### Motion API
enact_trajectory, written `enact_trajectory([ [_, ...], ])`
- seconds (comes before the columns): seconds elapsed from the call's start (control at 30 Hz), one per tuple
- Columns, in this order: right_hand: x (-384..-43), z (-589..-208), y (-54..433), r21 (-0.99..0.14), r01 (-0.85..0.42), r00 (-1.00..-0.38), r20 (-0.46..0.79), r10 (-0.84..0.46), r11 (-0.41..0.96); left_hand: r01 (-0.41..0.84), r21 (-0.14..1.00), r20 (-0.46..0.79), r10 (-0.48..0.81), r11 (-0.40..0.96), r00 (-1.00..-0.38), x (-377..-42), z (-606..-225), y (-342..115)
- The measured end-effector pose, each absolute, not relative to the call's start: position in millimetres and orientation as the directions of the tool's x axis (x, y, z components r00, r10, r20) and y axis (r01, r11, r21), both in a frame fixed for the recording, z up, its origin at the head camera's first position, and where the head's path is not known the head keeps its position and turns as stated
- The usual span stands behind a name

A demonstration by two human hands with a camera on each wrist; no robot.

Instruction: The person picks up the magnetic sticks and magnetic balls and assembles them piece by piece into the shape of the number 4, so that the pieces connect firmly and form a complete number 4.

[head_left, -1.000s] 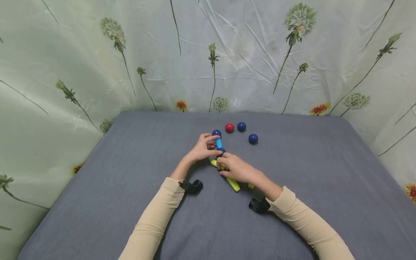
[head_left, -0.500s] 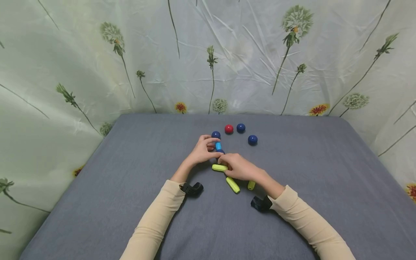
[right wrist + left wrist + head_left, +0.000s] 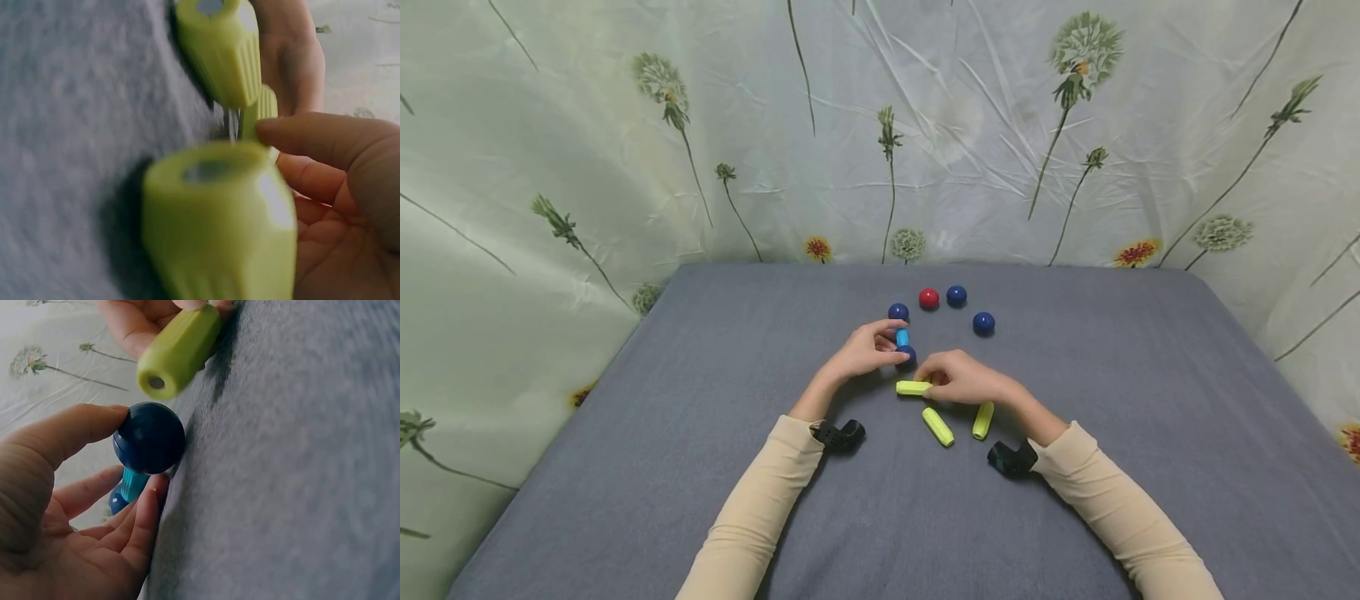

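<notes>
In the head view my left hand (image 3: 859,353) grips a light blue rod (image 3: 902,337) with a dark blue ball (image 3: 906,356) at its near end. Another dark blue ball (image 3: 898,312) sits at the far end. In the left wrist view the thumb presses on the near ball (image 3: 149,438), fingers curving below along the rod. Just to the right, my right hand (image 3: 966,380) pinches a yellow-green ribbed rod (image 3: 912,388) between thumb and fingers. A grey disc shows in the end of this rod (image 3: 178,353), which points toward the near ball, a small gap apart.
Two more yellow-green rods, one left (image 3: 938,427) and one right (image 3: 982,421), lie on the grey cloth surface (image 3: 700,467) in front of the right hand. A red ball (image 3: 928,298) and two dark blue balls (image 3: 957,295) (image 3: 983,323) rest farther back. A flowered curtain (image 3: 977,125) stands behind.
My right hand has drawn back from the near blue ball, a little to the right. The yellow-green rod it pinches has turned crosswise and shifted right. The left hand has barely moved.
</notes>
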State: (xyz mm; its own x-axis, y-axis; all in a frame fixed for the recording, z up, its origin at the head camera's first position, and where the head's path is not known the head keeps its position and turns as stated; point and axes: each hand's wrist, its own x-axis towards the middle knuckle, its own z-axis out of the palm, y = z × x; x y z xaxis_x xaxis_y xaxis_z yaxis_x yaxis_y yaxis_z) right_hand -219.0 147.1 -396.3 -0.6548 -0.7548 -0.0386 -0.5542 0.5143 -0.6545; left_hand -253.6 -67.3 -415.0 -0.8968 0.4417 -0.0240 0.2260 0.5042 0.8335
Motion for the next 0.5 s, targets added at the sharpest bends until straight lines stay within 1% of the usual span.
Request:
enact_trajectory([
  [0.13,-222.5,-396.3,151.1,-0.689,-0.497,-0.670,-0.082,-0.738,0.528,0.205,0.848,-0.042,0.448,0.488,-0.893,-253.9,-414.9,-70.2],
  [0.27,-226.5,-397.0,155.8,-0.765,-0.394,-0.690,-0.120,-0.714,0.509,0.197,0.860,-0.048,0.457,0.472,-0.888,-253.8,-414.7,-72.8],
  [0.37,-229.8,-399.1,159.6,-0.815,-0.334,-0.704,-0.119,-0.700,0.474,0.199,0.868,-0.049,0.476,0.455,-0.878,-253.6,-414.4,-74.7],
  [0.5,-233.9,-402.6,164.2,-0.834,-0.316,-0.719,-0.100,-0.688,0.452,0.208,0.879,-0.044,0.508,0.428,-0.860,-253.6,-414.3,-76.9],
])
